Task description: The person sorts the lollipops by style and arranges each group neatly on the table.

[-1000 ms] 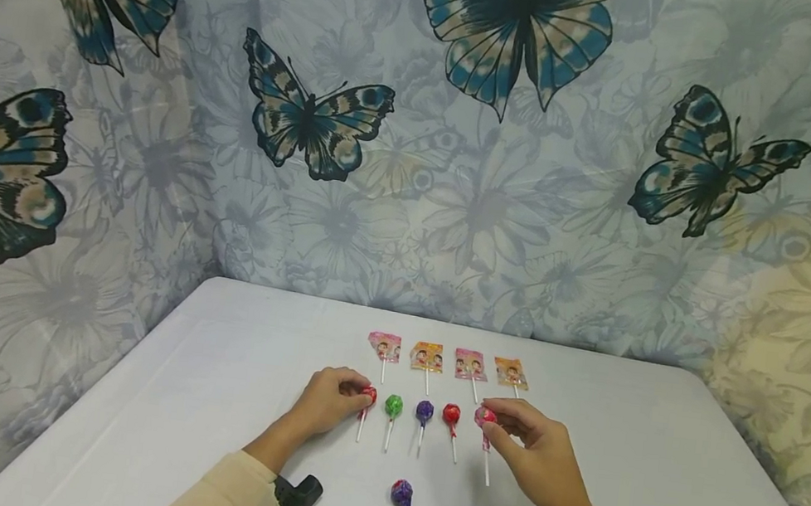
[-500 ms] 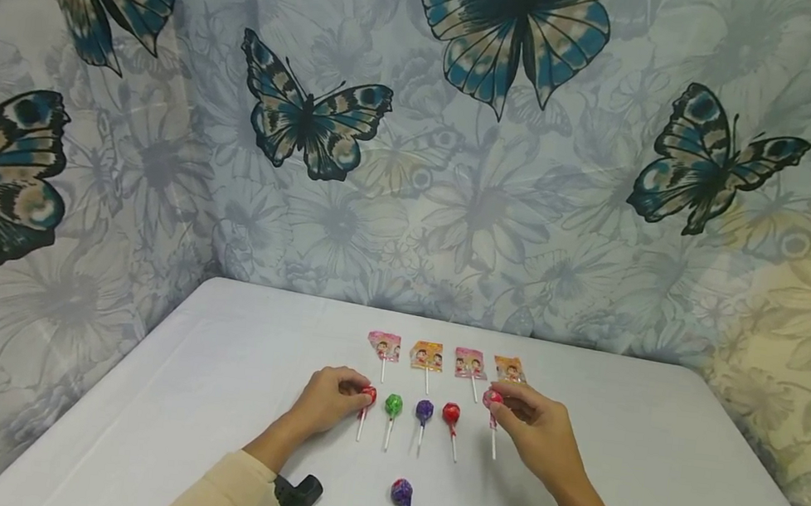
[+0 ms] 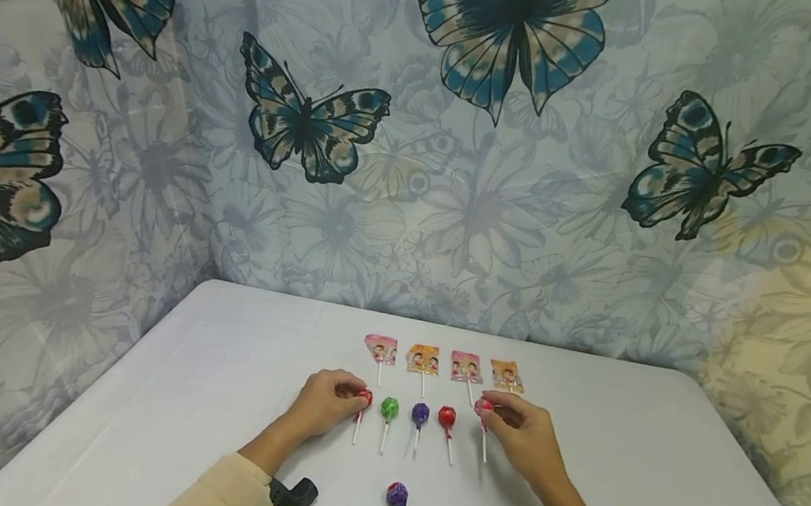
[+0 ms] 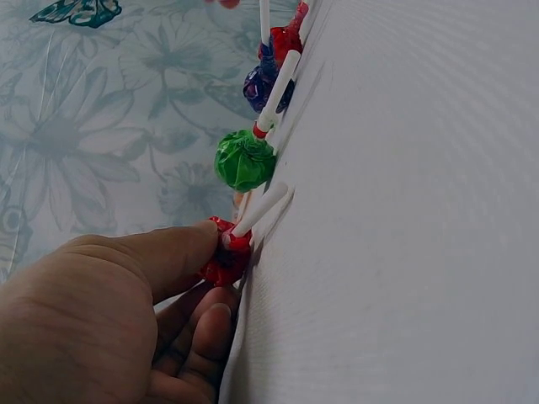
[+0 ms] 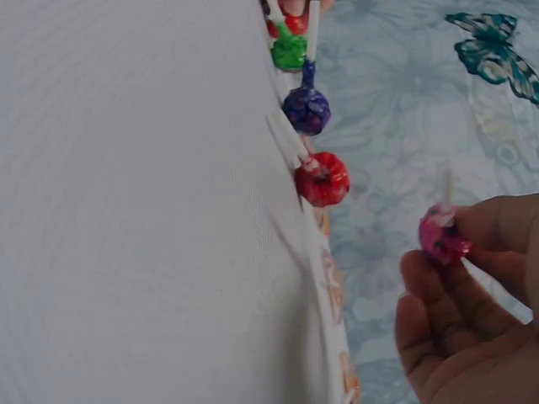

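At the left end of a row of lollipops, my left hand (image 3: 322,404) pinches the head of a red lollipop (image 4: 226,252) that lies on the table. My right hand (image 3: 526,435) holds a pink lollipop (image 5: 441,236) by its head between thumb and fingers, at the row's right end; in the right wrist view it hangs above the tabletop. Between the hands lie a green lollipop (image 3: 390,408), a purple lollipop (image 3: 420,413) and another red lollipop (image 3: 447,417), sticks toward me. Closer to me lies a separate purple lollipop (image 3: 398,498), tilted.
Behind the row, several flat-wrapped lollipops in pink wrappers (image 3: 467,367) and orange wrappers (image 3: 423,359) form a second line. All lie on a white table (image 3: 211,381). A butterfly-patterned cloth (image 3: 347,238) hangs behind the table's far edge.
My right hand has brought the pink lollipop away from me, then slightly back and left, so its stick ends near the row's other sticks. My left hand keeps its pinch on the red lollipop.
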